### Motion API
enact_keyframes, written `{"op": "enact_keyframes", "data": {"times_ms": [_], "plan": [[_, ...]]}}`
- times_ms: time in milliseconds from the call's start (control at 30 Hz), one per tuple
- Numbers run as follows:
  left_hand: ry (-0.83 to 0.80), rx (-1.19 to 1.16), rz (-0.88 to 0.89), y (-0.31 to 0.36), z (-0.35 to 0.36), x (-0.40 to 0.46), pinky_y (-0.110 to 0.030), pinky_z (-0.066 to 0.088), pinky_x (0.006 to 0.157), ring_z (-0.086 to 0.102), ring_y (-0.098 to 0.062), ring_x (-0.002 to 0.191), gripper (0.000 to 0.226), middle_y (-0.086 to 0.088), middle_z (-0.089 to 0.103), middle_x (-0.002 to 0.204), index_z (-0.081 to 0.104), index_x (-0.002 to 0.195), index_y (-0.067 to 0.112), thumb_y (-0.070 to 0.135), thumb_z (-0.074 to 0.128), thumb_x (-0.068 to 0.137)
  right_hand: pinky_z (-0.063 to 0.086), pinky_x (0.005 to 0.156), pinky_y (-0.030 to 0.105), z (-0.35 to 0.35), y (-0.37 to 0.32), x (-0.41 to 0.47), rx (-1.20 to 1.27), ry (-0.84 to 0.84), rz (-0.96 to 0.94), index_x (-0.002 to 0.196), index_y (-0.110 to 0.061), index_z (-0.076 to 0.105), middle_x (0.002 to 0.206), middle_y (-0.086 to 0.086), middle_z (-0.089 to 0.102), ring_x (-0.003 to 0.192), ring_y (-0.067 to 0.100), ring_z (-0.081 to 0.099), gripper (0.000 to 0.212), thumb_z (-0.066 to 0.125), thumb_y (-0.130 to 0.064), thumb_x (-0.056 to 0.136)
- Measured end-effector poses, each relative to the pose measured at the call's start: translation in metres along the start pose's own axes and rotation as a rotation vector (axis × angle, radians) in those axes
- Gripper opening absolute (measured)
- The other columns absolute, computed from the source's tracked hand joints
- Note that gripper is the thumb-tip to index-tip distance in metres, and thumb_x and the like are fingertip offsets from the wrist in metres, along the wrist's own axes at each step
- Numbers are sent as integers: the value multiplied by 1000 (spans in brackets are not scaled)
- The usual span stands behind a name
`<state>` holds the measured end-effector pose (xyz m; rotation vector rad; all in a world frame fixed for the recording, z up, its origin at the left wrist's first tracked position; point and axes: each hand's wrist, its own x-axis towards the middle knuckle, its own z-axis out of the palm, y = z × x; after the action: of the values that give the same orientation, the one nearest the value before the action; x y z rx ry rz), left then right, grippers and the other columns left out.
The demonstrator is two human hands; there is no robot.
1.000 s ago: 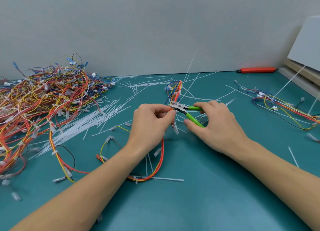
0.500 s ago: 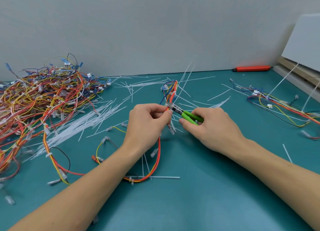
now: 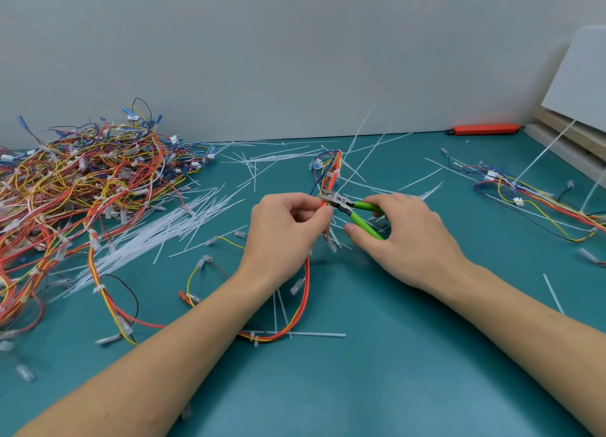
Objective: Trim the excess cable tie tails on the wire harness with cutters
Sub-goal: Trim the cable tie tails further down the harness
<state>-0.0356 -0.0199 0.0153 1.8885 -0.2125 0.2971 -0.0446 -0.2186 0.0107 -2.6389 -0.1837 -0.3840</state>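
Harness pile left, cut tails between, knife far right

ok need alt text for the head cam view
A person's right hand holds green-handled cutters at a wire harness gripped by the left hand, over a teal table. A harness pile and cut tie tails lie left.

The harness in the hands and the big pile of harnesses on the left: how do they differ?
The harness in the hands is single and gripped by the left hand, with cutters at it. The pile is many harnesses, tangled, lying untouched on the table. Both have red, yellow and blue wires.
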Motion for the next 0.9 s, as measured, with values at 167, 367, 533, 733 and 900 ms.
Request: {"op": "enact_keyframes", "data": {"times_ms": [167,367,533,733,900], "plan": [[3,1,-1,0,1,0,-29,51,55,55,-9,51,9,-1,72,65,77,83,23,29,75,89,49,96,46,-2,0,0,34,-18,0,123,-31,64,105,-11,62,107,18,55,55,55,-72,87],[2,5,4,0,0,0,-28,51,55,55,-9,51,9,-1,72,65,77,83,23,30,75,89,50,74,36,-1,1,0,29,17,-8,93,-33,64,80,-14,61,82,15,58,41,56,-72,86],[7,-2,7,0,0,0,-30,52,50,55,-10,50,9,-1,72,64,77,79,25,29,76,87,45,53,30,1,1,-2,32,39,32,73,-25,62,58,-6,58,60,12,56,54,50,-77,78],[2,1,2,0,0,0,-26,50,50,56,-9,50,7,1,72,64,77,81,24,28,77,88,53,75,37,1,3,0,81,32,-32,96,-35,66,82,-16,62,80,6,57,38,58,-71,84],[4,5,15,0,0,0,-24,49,48,57,-9,50,5,2,72,63,78,82,23,26,79,87,47,101,47,0,2,1,84,8,-40,126,-30,64,113,-10,63,114,19,53,54,59,-68,87]]}}
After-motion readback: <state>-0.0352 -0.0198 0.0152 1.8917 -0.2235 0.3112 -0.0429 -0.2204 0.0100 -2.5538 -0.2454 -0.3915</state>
